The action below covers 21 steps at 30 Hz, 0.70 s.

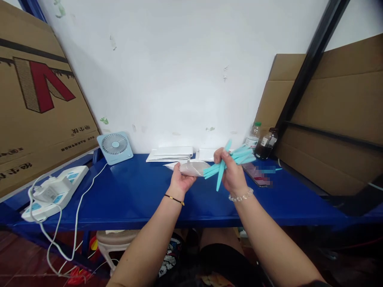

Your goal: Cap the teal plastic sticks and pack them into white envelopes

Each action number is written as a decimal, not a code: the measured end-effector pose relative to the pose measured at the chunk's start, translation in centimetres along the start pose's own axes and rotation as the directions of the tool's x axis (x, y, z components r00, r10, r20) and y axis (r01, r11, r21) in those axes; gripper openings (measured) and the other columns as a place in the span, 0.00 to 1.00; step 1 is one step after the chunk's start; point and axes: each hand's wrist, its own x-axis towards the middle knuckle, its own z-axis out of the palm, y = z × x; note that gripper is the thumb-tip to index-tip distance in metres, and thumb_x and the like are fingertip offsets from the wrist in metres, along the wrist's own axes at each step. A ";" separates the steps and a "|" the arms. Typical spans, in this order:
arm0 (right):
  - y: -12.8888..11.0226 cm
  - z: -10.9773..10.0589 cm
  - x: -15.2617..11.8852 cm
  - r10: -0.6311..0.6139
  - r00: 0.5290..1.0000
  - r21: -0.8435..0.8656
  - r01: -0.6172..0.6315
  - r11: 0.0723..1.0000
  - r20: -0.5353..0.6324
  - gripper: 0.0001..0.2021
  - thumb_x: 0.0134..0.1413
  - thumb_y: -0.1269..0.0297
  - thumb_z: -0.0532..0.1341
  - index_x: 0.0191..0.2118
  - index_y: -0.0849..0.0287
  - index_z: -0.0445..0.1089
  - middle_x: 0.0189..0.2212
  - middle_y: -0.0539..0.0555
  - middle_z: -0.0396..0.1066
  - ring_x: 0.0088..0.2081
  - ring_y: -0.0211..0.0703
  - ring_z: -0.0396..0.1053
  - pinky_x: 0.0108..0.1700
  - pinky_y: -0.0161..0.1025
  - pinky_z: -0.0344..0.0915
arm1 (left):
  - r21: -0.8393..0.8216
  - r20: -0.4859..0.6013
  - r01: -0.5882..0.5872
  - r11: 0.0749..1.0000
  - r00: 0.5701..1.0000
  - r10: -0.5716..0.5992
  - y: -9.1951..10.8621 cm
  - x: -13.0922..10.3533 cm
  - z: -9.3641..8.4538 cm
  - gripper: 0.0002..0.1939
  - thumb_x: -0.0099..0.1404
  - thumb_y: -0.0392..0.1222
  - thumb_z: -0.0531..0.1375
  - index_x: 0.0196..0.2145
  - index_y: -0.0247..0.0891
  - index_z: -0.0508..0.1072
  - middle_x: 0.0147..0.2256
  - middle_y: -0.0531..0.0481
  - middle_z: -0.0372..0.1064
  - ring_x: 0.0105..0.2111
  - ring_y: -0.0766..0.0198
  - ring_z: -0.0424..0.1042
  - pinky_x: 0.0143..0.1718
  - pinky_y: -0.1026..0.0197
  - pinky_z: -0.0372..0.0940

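Note:
My left hand [181, 181] grips a translucent white bag [194, 168] from below, its mouth facing right. In my right hand [231, 169] is a bundle of flat turquoise sticks [243, 154] with tapered ends. One stick [220, 175] lies crosswise under my thumb, apart from the bundle's direction. The left ends of the bundle are close to the bag's mouth; whether they touch it I cannot tell. Both hands are held above the blue table [134, 195].
White packets [170, 153] lie along the wall. To the right are a phone [257, 175], a clear bottle [253, 137] and a dark bottle [267, 144]. A blue fan [115, 147] and a power strip [73, 175] with cables stand left. Cardboard [38, 99] flanks the table.

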 end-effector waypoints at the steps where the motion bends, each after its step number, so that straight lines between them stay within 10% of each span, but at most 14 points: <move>1: 0.0 0.3 0.5 0.000 1.000 -0.012 0.000 1.000 -0.010 0.19 0.57 0.53 0.54 0.20 0.58 0.61 0.21 0.49 0.59 0.27 0.38 0.60 0.34 0.36 0.62 | -0.093 0.002 0.048 0.994 0.999 -0.048 -0.6 -0.2 0.2 0.15 0.66 0.44 0.49 0.44 0.33 0.68 0.32 0.46 0.73 0.33 0.58 0.74 0.36 0.54 0.71; 8: -0.1 1.1 3.6 -0.085 0.996 -0.110 0.083 0.990 -0.012 0.17 0.53 0.51 0.59 0.22 0.58 0.64 0.22 0.49 0.63 0.27 0.37 0.62 0.33 0.36 0.62 | -0.176 0.078 0.157 0.972 0.986 -0.145 -2.2 -1.8 1.0 0.16 0.64 0.42 0.52 0.46 0.34 0.68 0.36 0.43 0.73 0.35 0.56 0.74 0.35 0.54 0.71; 16: -1.6 1.2 4.4 0.037 0.886 -0.295 0.114 0.949 0.463 0.15 0.51 0.51 0.62 0.38 0.58 0.68 0.33 0.53 0.71 0.36 0.42 0.68 0.41 0.40 0.66 | -0.252 0.133 0.255 0.934 0.965 -0.228 -2.6 -3.1 1.7 0.15 0.66 0.46 0.52 0.43 0.34 0.68 0.33 0.45 0.71 0.33 0.61 0.72 0.31 0.62 0.70; 21: -1.6 0.4 6.2 0.144 0.921 -0.425 0.025 0.905 0.362 0.16 0.50 0.50 0.62 0.34 0.60 0.71 0.34 0.55 0.74 0.38 0.46 0.70 0.44 0.45 0.66 | 0.108 0.275 0.374 0.921 0.879 -0.390 -2.5 -5.6 -1.2 0.33 0.59 0.67 0.50 0.41 0.29 0.68 0.32 0.41 0.68 0.34 0.56 0.70 0.31 0.55 0.68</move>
